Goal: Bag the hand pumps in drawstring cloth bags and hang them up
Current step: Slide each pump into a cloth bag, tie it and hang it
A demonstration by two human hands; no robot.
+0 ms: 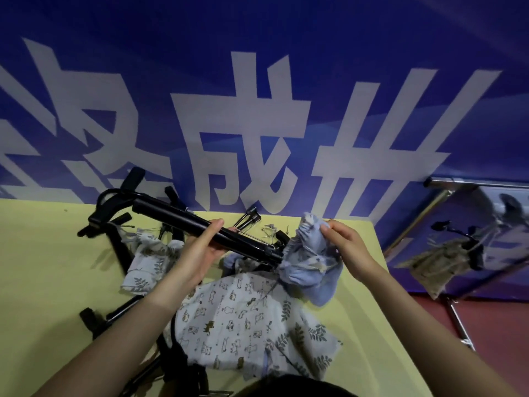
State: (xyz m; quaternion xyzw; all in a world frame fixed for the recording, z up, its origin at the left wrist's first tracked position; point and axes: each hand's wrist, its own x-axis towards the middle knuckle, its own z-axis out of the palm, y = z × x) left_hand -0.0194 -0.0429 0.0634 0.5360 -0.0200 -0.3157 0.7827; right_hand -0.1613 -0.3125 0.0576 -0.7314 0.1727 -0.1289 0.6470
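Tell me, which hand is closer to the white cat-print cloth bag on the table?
Left. The left hand, gripping the black hand pump, hovers above the white cat-print cloth bag; the right hand is farther right.

A staged indoor work area, not a home. A blue banner [286, 53] with large white characters fills the upper frame, behind a yellow-covered table [43, 267]. A metal rack [472, 184] stands at right, on red floor [486, 316].

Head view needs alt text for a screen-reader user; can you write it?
A person's left hand grips a black hand pump, its end at the mouth of a blue cloth bag pinched by the right hand. Below, printed bags and more pumps lie on a yellow table.
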